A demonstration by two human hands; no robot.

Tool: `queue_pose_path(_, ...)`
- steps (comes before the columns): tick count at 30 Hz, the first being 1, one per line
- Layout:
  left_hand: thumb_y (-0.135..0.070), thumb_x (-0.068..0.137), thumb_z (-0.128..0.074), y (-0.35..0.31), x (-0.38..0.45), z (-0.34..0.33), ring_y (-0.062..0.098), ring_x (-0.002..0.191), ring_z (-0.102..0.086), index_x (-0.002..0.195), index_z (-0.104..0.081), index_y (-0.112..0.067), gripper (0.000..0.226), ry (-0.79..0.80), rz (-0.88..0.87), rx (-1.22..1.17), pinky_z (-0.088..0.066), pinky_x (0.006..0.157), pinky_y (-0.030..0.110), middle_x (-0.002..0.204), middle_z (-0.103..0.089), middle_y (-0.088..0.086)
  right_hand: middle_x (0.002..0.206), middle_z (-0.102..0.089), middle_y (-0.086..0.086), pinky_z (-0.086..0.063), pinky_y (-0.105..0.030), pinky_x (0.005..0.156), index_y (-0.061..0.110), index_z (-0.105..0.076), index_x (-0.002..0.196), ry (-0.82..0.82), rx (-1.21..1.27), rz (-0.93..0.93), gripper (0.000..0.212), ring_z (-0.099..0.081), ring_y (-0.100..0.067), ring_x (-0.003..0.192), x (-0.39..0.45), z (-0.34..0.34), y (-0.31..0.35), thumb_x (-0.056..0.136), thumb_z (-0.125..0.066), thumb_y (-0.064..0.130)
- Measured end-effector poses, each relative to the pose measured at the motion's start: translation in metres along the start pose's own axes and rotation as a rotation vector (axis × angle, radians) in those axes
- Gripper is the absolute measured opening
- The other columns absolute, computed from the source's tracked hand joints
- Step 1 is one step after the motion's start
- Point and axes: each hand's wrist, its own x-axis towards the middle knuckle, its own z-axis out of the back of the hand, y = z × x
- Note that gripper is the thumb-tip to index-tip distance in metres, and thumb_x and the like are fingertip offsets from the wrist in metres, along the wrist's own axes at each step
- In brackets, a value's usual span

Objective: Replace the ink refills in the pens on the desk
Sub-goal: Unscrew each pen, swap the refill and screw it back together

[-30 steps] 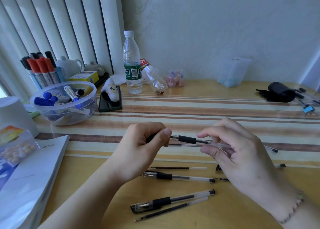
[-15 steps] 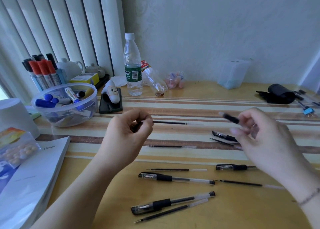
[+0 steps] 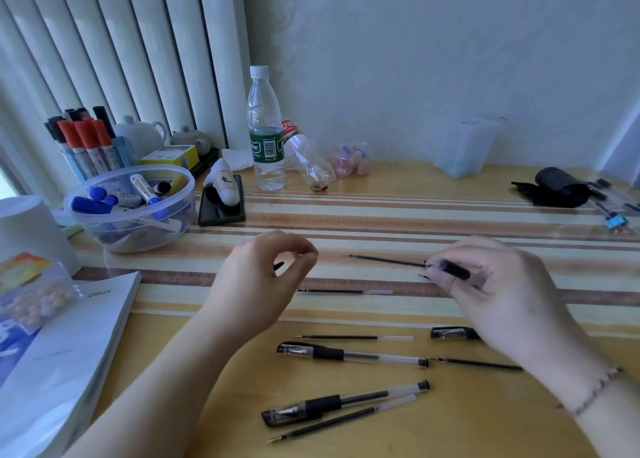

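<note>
Pale wall (image 3: 450,42), vertical blinds (image 3: 104,42), striped wooden desk (image 3: 381,215).

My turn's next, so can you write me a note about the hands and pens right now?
Left hand pinches a small dark piece. Right hand grips an open pen barrel, a refill at its mouth. Two capped pens, four loose refills and a loose cap lie on the desk. Left: seat that refill, close the pen; which others are done, I can't tell.
</note>
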Motion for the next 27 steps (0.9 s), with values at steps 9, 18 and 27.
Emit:
queue_pose_path(9,-0.041,0.094,-0.053,0.003,0.000,-0.016,0.014,0.080,-0.060,0.101,-0.063,-0.036,0.014,0.206,-0.039,0.481,-0.041,0.061,0.028,0.113,-0.053,-0.020,0.087,-0.062,0.023,-0.048,-0.027,0.054,0.032,-0.073,0.079,0.008,-0.070,-0.116,0.009,-0.061,-0.008,0.068,0.004,-0.009,-0.009,0.085,-0.066,0.034)
queue_pose_path(18,-0.028,0.095,-0.055,0.008,0.005,0.020,0.016,0.067,-0.057,0.090,-0.062,-0.030,0.009,-0.025,-0.076,0.448,-0.051,0.057,0.033,0.101,-0.055,-0.020,0.081,-0.053,0.014,-0.046,-0.029,0.043,0.026,-0.070,0.073,0.221,-0.323,-0.077,0.029,-0.050,-0.008,0.053,0.011,-0.030,0.000,0.087,-0.059,0.048)
queue_pose_path(27,-0.024,0.095,-0.056,0.005,0.004,0.010,0.012,0.065,-0.046,0.092,-0.063,-0.030,0.010,-0.060,-0.045,0.383,-0.034,0.053,0.025,0.083,-0.059,-0.018,0.088,-0.051,0.019,-0.031,-0.018,0.044,0.042,-0.070,0.104,0.340,-0.376,0.039,0.020,-0.049,-0.006,0.056,0.005,-0.040,0.014,0.091,-0.055,0.045)
